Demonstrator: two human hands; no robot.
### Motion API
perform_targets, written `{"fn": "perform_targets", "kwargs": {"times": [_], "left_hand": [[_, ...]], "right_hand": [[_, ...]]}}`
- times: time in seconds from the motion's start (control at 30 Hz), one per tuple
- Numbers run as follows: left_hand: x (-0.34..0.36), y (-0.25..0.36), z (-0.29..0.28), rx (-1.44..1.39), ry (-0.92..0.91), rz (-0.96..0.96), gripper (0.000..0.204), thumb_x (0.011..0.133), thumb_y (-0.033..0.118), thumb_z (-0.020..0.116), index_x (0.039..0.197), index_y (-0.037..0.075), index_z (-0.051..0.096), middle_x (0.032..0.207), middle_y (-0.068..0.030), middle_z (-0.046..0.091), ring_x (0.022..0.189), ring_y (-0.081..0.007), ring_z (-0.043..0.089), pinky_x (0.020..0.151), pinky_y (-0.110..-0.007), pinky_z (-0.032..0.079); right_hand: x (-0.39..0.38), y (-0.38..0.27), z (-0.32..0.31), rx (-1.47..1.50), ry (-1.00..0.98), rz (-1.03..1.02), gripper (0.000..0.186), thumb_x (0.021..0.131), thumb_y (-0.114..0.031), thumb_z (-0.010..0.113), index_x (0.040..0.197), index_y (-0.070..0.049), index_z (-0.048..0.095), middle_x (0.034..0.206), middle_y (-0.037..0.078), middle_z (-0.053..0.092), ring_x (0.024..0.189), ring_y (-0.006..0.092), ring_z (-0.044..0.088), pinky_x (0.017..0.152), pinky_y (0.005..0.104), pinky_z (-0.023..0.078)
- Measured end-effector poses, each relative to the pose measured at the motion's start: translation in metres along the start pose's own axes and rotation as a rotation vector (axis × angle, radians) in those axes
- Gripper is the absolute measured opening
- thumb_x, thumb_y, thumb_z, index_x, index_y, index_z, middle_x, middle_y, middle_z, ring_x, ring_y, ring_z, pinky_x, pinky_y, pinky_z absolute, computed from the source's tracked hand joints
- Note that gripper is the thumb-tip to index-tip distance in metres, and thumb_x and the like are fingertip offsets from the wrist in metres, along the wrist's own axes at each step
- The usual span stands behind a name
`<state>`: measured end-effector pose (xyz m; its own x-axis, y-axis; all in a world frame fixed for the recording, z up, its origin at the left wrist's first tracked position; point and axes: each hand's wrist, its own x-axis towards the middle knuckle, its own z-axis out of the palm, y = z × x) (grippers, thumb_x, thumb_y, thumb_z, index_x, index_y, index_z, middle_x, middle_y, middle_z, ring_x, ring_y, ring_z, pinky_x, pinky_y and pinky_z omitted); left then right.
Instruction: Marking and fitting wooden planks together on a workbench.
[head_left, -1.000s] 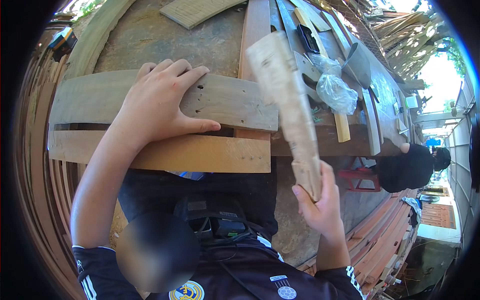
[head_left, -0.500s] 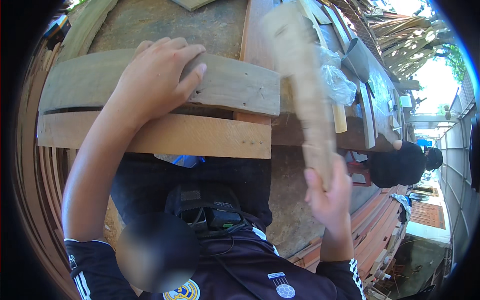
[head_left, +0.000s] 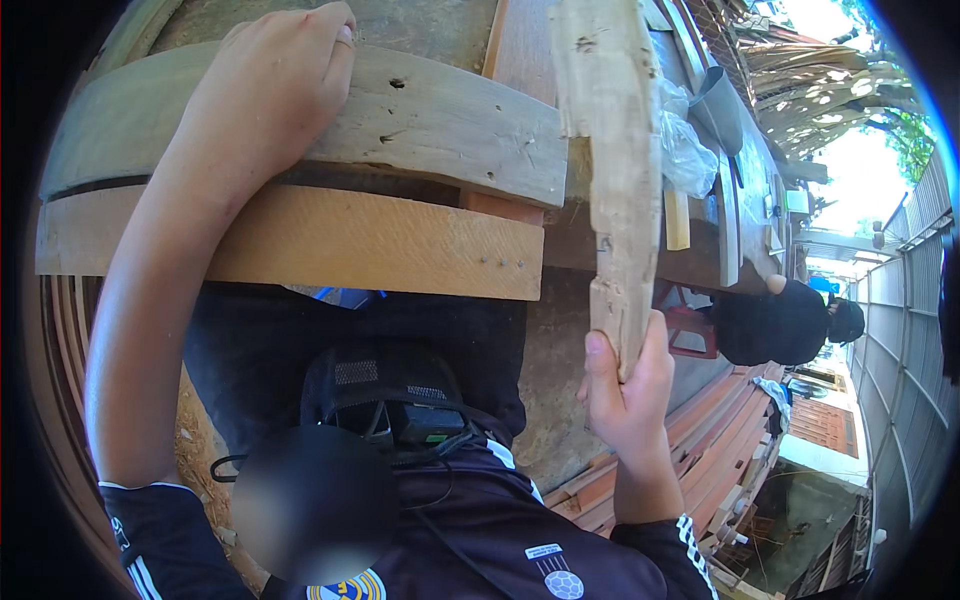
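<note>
My left hand (head_left: 280,85) grips the weathered grey curved board (head_left: 445,122), fingers curled at its far side. Below that board runs a lighter straight plank (head_left: 370,240) with small holes near its right end, a dark gap between them. A reddish plank (head_left: 515,50) lies crosswise behind. My right hand (head_left: 625,385) is closed on a worn, notched length of wood (head_left: 615,180), held upright just right of the boards' ends, its top at the frame's upper edge.
A plastic bag (head_left: 680,150), a grey metal sheet piece (head_left: 715,110) and wood strips (head_left: 728,240) lie on the bench at right. A person in black (head_left: 770,325) is beside a red stool (head_left: 688,330). Stacked planks (head_left: 690,450) lie lower right; a fence (head_left: 900,350) stands beyond.
The boards appear higher and farther left. My left hand's fingers have curled in, its thumb leaving the near edge. The held wood piece has swung from tilted to nearly upright.
</note>
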<state>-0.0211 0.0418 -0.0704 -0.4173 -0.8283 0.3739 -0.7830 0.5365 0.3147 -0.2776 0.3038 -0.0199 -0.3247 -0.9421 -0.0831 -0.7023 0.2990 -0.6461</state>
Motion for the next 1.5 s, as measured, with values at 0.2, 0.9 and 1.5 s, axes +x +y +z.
{"fn": "perform_targets", "kwargs": {"times": [0.2, 0.9, 1.5], "left_hand": [[0.0, -0.002, -0.001, 0.024, -0.019, -0.026, 0.03, 0.103, 0.022, 0.044, 0.108, 0.0, 0.063, 0.103, -0.0223, 0.068, 0.106, -0.0423, 0.061, 0.096, -0.049, 0.045], [0.002, -0.005, 0.008, 0.038, 0.005, -0.028, 0.033, 0.104, 0.024, 0.043, 0.097, -0.003, 0.06, 0.097, -0.0239, 0.066, 0.101, -0.0441, 0.059, 0.093, -0.051, 0.044], [0.001, 0.0, 0.002, 0.074, -0.045, -0.034, 0.033, 0.104, 0.026, 0.043, 0.096, -0.002, 0.06, 0.097, -0.0234, 0.066, 0.101, -0.0435, 0.059, 0.093, -0.051, 0.043]], "right_hand": [[0.006, 0.001, -0.003, -0.024, -0.036, -0.025, 0.029, 0.098, -0.014, 0.066, 0.116, 0.005, 0.053, 0.079, 0.016, 0.068, 0.069, 0.027, 0.073, 0.061, 0.0357, 0.055], [0.002, -0.003, 0.008, -0.151, -0.081, -0.117, 0.03, 0.097, -0.016, 0.068, 0.107, 0.004, 0.05, 0.075, 0.019, 0.065, 0.067, 0.0364, 0.071, 0.058, 0.0411, 0.053], [0.005, -0.002, -0.003, 0.111, 0.009, -0.039, 0.029, 0.102, -0.016, 0.06, 0.12, 0.004, 0.05, 0.073, 0.003, 0.059, 0.049, 0.0076, 0.056, 0.045, 0.0215, 0.044]]}}
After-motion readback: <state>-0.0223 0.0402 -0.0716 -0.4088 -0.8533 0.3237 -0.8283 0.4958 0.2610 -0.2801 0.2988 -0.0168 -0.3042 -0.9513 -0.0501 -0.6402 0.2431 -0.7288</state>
